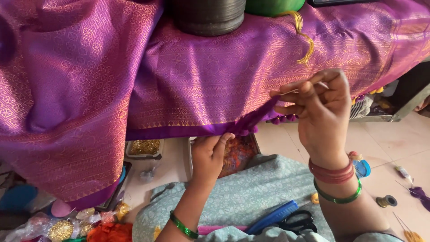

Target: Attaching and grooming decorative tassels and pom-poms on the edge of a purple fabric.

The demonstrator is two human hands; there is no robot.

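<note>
A purple silk cloth (89, 76) with woven gold patterns hangs down over a raised surface. My left hand (210, 154) pinches its lower purple hem from below. My right hand (320, 110) is raised at the cloth's edge, fingers closed on a thin needle (291, 91) and on the pulled-up purple border strip (257, 117). Small purple tassels (282, 119) hang along the hem by that hand. I wear green and red bangles on both wrists.
A dark round pot (208, 17) and a golden thread tassel (304, 38) sit on top of the cloth. On my lap lie black scissors (299, 220) and a blue tool (271, 217). Trays of beads (144, 148), thread spools (386, 201) and loose trims (67, 226) lie on the floor.
</note>
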